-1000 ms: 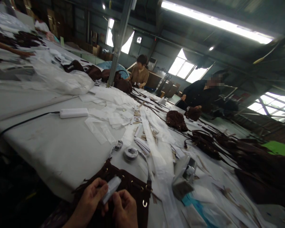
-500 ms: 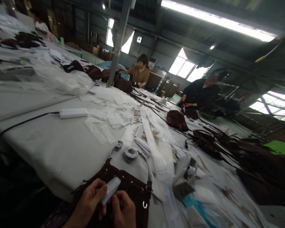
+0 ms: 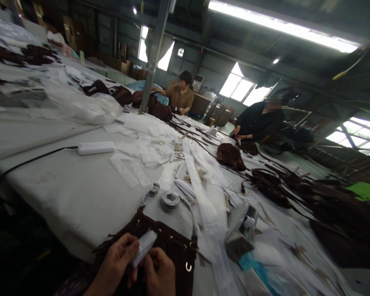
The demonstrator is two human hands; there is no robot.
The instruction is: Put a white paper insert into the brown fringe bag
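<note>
A small white wrapped piece (image 3: 144, 246) is pinched between the thumb and fingers of my left hand (image 3: 119, 257). Its lower right side meets the closed fingertips of my right hand (image 3: 160, 269). Both hands are over a dark brown bag (image 3: 180, 255) with gold-coloured eyelets, which lies at the near table edge. Just beyond the bag is a coil wrapped in clear film (image 3: 170, 200), with a wrapped strap end (image 3: 154, 189) to its left.
A tape dispenser (image 3: 242, 230) stands right of the bag. Paper and film sheets (image 3: 154, 135) cover the middle of the table (image 3: 64, 185). A white corded device (image 3: 96, 148) lies left. Brown bags (image 3: 231, 156) line the far side, where two people work near a metal post (image 3: 154, 53).
</note>
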